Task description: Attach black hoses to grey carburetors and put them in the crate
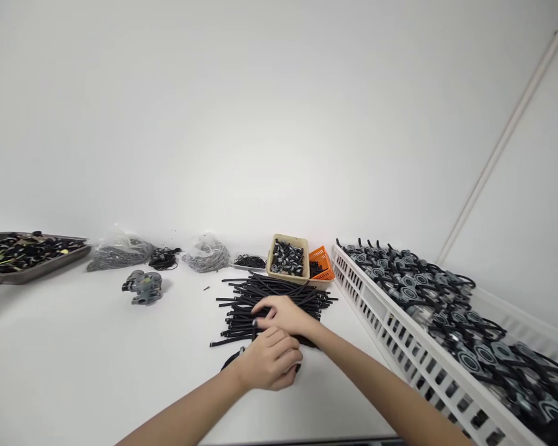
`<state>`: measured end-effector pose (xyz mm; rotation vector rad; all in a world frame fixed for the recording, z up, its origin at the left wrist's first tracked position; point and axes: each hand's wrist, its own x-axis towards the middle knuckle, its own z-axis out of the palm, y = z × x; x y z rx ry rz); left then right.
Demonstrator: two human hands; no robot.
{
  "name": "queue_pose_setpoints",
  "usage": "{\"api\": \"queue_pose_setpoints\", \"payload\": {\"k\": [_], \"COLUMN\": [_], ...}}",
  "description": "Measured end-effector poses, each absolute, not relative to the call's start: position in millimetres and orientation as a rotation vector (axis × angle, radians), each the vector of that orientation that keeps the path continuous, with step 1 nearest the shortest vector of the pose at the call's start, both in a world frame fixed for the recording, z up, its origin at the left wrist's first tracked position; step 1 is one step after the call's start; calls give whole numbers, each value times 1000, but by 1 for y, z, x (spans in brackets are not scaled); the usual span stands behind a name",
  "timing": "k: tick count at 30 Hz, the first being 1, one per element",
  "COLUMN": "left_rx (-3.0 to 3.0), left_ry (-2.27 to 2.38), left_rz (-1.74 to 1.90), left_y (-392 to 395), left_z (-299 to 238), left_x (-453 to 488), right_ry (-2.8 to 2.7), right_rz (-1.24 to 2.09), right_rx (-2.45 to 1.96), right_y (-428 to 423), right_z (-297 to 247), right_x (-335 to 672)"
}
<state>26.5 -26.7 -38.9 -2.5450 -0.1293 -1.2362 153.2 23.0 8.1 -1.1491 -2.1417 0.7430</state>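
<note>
My left hand (pixel 272 359) is closed in a fist around a part that the fingers mostly hide. A curved black hose (pixel 232 358) pokes out at its left side, and a dark bit shows below the fingers. Just beyond it, my right hand (pixel 286 314) pinches the upper end of a short upright black hose (pixel 254 332), with a small greyish clip at the fingertips. Both hands nearly touch, over the front of a pile of black hoses (pixel 242 310) lying crosswise on the white table (pixel 167 371).
A white crate (pixel 381 310) full of grey carburetors with hoses stands at right. A lone carburetor (pixel 144 287) sits at left. Behind are a cream bin (pixel 270 272) of small parts, an orange basket (pixel 323 257), plastic bags (pixel 121 248), and a metal tray (pixel 23 275).
</note>
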Motion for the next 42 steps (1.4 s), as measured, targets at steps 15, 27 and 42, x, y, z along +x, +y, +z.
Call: {"api": "queue_pose_setpoints", "payload": {"k": [15, 27, 42], "left_rx": [-2617, -2648, -2569], "left_ry": [-399, -363, -376], "left_rz": [-1285, -1297, -1350], "left_y": [-12, -15, -14], "left_z": [-31, -31, -30], "left_x": [27, 31, 28], "right_ry": [-2289, -2398, -2051], "right_rz": [-322, -312, -151], "right_rx": [-2001, -2001, -1577], "right_y": [165, 171, 137], "right_z": [45, 36, 57], "right_x": [226, 234, 237]}}
